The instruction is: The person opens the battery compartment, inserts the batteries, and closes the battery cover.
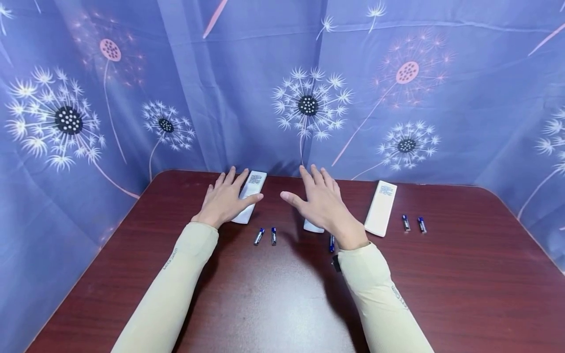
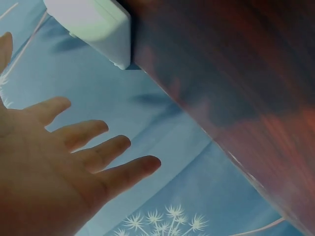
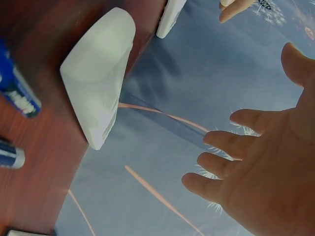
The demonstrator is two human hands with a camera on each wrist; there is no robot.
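My left hand (image 1: pixel 222 201) is held palm down with its fingers spread, over the left side of a white remote control (image 1: pixel 248 208). The left wrist view shows a gap between these fingers and the remote (image 2: pixel 93 29). Likewise spread and holding nothing, my right hand (image 1: pixel 324 208) hovers over a second white remote (image 1: pixel 313 227), covering most of it in the head view. That remote shows more fully in the right wrist view (image 3: pixel 98 73). Two batteries (image 3: pixel 18 86) lie beside it; the head view shows one battery (image 1: pixel 332 243) by my right wrist, the other hidden.
A third white remote (image 1: pixel 380 210) with a printed label lies to the right, with two batteries (image 1: pixel 406 223) beside it. Two more batteries (image 1: pixel 273 236) lie near the left remote. Behind the dark wooden table (image 1: pixel 265 299) hangs a blue dandelion-patterned curtain (image 1: pixel 247 88).
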